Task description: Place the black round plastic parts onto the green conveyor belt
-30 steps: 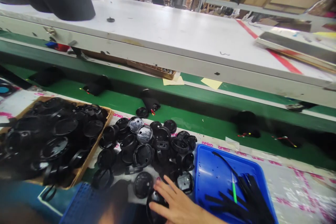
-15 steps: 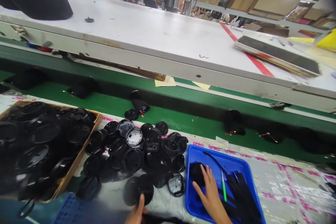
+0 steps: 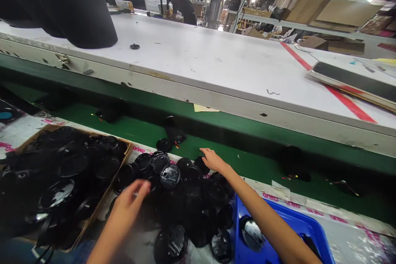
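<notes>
The left hand (image 3: 133,194) is positioned over the near-left part of a loose heap of round black plastic lids (image 3: 188,202). Its forearm enters from the lower edge of the view and angles up and to the right. The fingers are partly curled and bunched, in a released state, and no lid is visibly grasped.

The right arm is extended from the lower right and passes above the rim of a blue plastic tray (image 3: 278,211). The right hand (image 3: 213,161) is at the far edge of the heap, with its fingers extended and unclenched. The fingertips (image 3: 202,150) are directly beside a black lid (image 3: 201,164); contact cannot be confirmed from this view.

A black lid with a glossy, clear-looking face (image 3: 170,176) lies in the heap between the two hands. The heap rests on a white sheet printed with pink lettering (image 3: 140,241). To its left, a shallow brown tray (image 3: 119,159) holds more black lids. A dark round part (image 3: 252,233) lies in the blue tray.

Beyond the heap runs a green conveyor belt (image 3: 247,165), carrying a small black disc (image 3: 163,145) and a black part with thin wires (image 3: 175,135). Past the belt stands a long white table (image 3: 201,57), and a co-worker (image 3: 183,6) bends at the far end of the room.
</notes>
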`<state>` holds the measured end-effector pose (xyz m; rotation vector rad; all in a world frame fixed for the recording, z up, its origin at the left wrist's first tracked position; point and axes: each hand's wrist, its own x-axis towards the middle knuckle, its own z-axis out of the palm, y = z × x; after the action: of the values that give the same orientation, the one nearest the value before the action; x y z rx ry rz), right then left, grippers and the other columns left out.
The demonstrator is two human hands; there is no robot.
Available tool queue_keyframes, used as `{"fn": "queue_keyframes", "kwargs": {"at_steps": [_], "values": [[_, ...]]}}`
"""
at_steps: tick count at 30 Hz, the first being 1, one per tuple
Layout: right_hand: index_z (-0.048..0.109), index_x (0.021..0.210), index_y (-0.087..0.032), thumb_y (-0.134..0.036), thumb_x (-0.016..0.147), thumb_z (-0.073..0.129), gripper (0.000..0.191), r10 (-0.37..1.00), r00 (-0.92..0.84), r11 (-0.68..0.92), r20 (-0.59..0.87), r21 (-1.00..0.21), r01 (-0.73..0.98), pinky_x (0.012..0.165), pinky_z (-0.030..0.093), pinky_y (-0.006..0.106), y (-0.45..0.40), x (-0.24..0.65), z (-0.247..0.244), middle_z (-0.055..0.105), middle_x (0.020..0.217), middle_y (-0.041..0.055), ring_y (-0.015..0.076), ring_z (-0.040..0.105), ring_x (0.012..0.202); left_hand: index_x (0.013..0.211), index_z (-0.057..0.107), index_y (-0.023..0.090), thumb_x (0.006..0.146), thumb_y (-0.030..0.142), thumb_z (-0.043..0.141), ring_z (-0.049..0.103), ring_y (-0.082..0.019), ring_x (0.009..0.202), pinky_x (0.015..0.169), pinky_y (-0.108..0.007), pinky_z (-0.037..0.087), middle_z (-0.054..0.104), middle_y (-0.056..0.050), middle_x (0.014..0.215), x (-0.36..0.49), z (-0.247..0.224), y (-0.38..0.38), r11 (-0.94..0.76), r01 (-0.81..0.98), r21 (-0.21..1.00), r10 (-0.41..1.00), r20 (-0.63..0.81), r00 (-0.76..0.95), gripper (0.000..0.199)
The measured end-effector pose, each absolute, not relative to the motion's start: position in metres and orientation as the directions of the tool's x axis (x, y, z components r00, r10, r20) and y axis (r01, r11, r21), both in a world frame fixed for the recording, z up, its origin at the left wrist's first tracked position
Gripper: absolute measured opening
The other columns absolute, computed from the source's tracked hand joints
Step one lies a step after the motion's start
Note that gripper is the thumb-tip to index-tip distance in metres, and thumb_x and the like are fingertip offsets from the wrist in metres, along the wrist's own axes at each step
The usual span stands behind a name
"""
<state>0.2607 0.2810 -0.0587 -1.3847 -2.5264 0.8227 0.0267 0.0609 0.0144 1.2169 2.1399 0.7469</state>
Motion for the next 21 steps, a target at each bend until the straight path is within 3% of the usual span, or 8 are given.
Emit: {"fn": "queue_keyframes", "kwargs": {"at_steps": [2, 4, 7, 11, 15, 18, 21], "values": [[0.060, 0.112, -0.014, -0.029, 0.093, 0.059, 0.024, 0.802, -0.566, 0.423, -0.190, -0.487, 0.764, 0.082, 0.054, 0.040, 0.289, 0.256, -0.071, 0.062, 0.111, 0.0072, 0.0201, 0.063, 0.095, 0.104, 0.061, 0.013, 0.092, 0.035, 0.050, 0.062, -0.019, 0.101, 0.092, -0.042, 0.048, 0.067, -0.007, 0.103, 0.007, 0.012, 0.126, 0.456, 0.669, 0.587, 0.876, -0.163, -0.454, 0.027], [0.060, 0.109, -0.013, -0.029, 0.093, 0.059, 0.022, 0.797, -0.568, 0.430, -0.206, -0.467, 0.773, 0.079, 0.055, 0.038, 0.286, 0.258, -0.078, 0.063, 0.106, 0.0060, 0.0188, 0.064, 0.091, 0.119, 0.054, 0.013, 0.087, 0.031, 0.058, 0.048, -0.027, 0.124, 0.102, -0.050, 0.040, 0.054, -0.012, 0.129, -0.001, -0.002, 0.184, 0.487, 0.755, 0.440, 0.870, -0.161, -0.467, 0.037], [0.061, 0.106, -0.013, -0.029, 0.094, 0.058, 0.020, 0.818, -0.553, 0.433, -0.155, -0.466, 0.771, 0.079, 0.055, 0.037, 0.277, 0.269, -0.076, 0.064, 0.102, 0.0052, 0.0177, 0.064, 0.088, 0.130, 0.046, 0.017, 0.081, 0.036, 0.065, 0.040, -0.033, 0.131, 0.104, -0.056, 0.036, 0.041, -0.014, 0.144, 0.003, -0.032, 0.240, 0.518, 0.820, 0.245, 0.852, -0.235, -0.468, 0.056], [0.062, 0.106, -0.015, -0.028, 0.095, 0.056, 0.018, 0.897, -0.442, 0.386, 0.010, -0.506, 0.771, 0.085, 0.053, 0.040, 0.269, 0.302, -0.062, 0.064, 0.107, 0.0059, 0.0184, 0.063, 0.094, 0.129, 0.048, 0.016, 0.083, 0.043, 0.061, 0.049, -0.031, 0.122, 0.100, -0.055, 0.040, 0.050, -0.014, 0.135, 0.009, -0.060, 0.260, 0.538, 0.840, 0.062, 0.811, -0.308, -0.497, 0.055], [0.058, 0.114, -0.015, -0.030, 0.097, 0.053, 0.023, 0.974, -0.146, 0.222, 0.174, -0.591, 0.775, 0.089, 0.051, 0.043, 0.246, 0.375, -0.050, 0.061, 0.114, 0.0074, 0.0209, 0.061, 0.102, 0.121, 0.053, 0.015, 0.084, 0.042, 0.059, 0.053, -0.028, 0.115, 0.094, -0.050, 0.044, 0.056, -0.012, 0.125, 0.004, -0.061, 0.258, 0.501, 0.865, -0.012, 0.828, -0.284, -0.483, 0.046], [0.056, 0.115, -0.013, -0.034, 0.099, 0.049, 0.027, 0.988, 0.079, 0.025, 0.133, -0.642, 0.767, 0.080, 0.054, 0.039, 0.202, 0.440, -0.054, 0.064, 0.103, 0.0063, 0.0186, 0.064, 0.090, 0.119, 0.054, 0.015, 0.084, 0.044, 0.059, 0.053, -0.028, 0.114, 0.094, -0.050, 0.044, 0.057, -0.013, 0.123, -0.005, -0.047, 0.260, 0.478, 0.878, -0.013, 0.844, -0.270, -0.463, 0.046], [0.061, 0.105, -0.013, -0.040, 0.096, 0.052, 0.030, 0.987, 0.161, -0.137, -0.020, -0.633, 0.762, 0.075, 0.055, 0.036, 0.141, 0.487, -0.071, 0.067, 0.096, 0.0054, 0.0169, 0.066, 0.081, 0.114, 0.057, 0.014, 0.081, 0.046, 0.063, 0.055, -0.028, 0.112, 0.093, -0.051, 0.045, 0.059, -0.013, 0.120, -0.013, -0.017, 0.261, 0.505, 0.863, 0.016, 0.837, -0.254, -0.485, 0.046]]}}
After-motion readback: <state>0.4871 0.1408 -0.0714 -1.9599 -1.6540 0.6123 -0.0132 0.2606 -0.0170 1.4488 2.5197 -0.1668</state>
